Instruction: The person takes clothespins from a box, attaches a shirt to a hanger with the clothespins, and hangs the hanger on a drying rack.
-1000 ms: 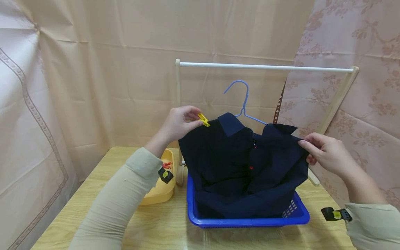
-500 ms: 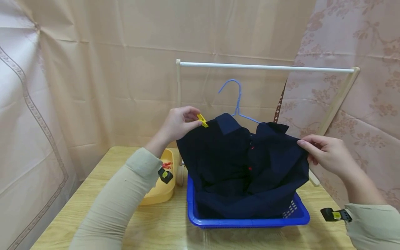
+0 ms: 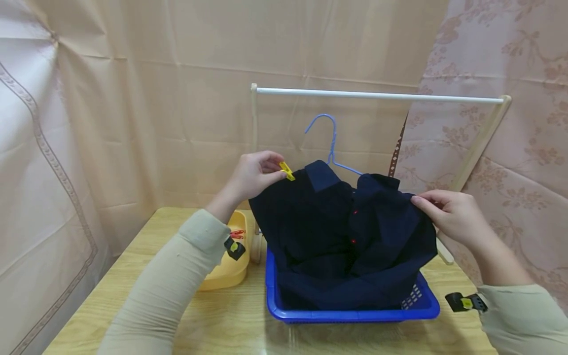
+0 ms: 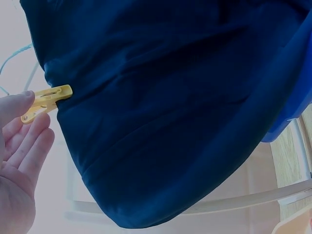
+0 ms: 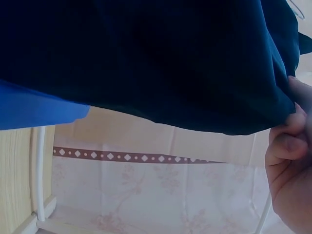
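Note:
A dark navy collared shirt (image 3: 310, 222) with red buttons is held up at both shoulders, its lower part in a blue basket (image 3: 355, 316). My left hand (image 3: 256, 175) pinches a yellow clothespin (image 3: 287, 171) whose jaws sit on the shoulder edge; the left wrist view shows this clothespin (image 4: 48, 101) clamped on the cloth. My right hand (image 3: 454, 217) pinches the opposite shoulder between thumb and fingers, as the right wrist view also shows with the hand (image 5: 292, 161) at the cloth's edge. A blue wire hanger (image 3: 333, 143) rises from the collar, its lower part hidden inside the shirt.
Behind the shirt stands a rack with a white horizontal bar (image 3: 377, 93) and pale side posts (image 3: 481, 143). Left of the basket, a yellow tub (image 3: 226, 281) holds red clothespins (image 3: 237, 234). All stand on a wooden table (image 3: 133, 276), with curtains behind.
The hanger's hook and the shirt's right half have shifted left. My right hand has moved left along with the shoulder it pinches; my left hand has barely moved.

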A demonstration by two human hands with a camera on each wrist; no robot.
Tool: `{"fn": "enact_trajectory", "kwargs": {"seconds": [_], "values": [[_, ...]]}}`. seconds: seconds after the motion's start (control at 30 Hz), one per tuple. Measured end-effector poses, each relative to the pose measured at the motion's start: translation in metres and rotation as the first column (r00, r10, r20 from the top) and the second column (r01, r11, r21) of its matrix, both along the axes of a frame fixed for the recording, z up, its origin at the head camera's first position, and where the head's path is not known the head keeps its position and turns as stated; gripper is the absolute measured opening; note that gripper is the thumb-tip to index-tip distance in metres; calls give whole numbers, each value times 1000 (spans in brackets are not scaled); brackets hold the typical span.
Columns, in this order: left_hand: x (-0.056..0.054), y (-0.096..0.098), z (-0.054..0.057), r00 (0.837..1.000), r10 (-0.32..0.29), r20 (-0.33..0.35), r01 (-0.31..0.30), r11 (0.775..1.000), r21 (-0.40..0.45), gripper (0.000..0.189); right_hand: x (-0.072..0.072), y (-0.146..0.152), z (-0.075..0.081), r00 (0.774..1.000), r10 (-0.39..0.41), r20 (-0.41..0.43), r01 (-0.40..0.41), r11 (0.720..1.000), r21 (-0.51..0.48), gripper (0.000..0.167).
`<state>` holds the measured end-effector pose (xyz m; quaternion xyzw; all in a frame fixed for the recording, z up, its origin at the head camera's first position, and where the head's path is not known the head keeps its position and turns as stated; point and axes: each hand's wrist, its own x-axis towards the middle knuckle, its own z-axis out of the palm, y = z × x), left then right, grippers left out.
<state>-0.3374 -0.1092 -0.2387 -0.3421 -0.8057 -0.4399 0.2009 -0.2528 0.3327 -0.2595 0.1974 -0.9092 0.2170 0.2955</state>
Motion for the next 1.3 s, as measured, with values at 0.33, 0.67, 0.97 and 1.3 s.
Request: {"fn": "enact_trajectory", "kwargs": {"seconds": [0.33, 0.67, 0.97, 1.3], "values": [[-1, -2, 0, 1000, 2, 21, -2, 1000, -7, 30, 4, -5, 4, 994, -57, 92, 55, 998, 28, 18], [-4, -7, -5, 1000, -5, 24, 5, 1000, -7, 31, 5, -1, 2, 1000, -24, -8, 24, 999, 43, 11], [-7, -19, -6, 998, 10, 70, -12, 999, 32, 36, 3, 6, -1, 974, 28, -224, -6, 995, 97, 5], [-14, -45, -11, 997, 52, 56, -55, 996, 70, 46, 3, 12, -3, 969, 16, -248, 3, 997, 78, 5]]}}
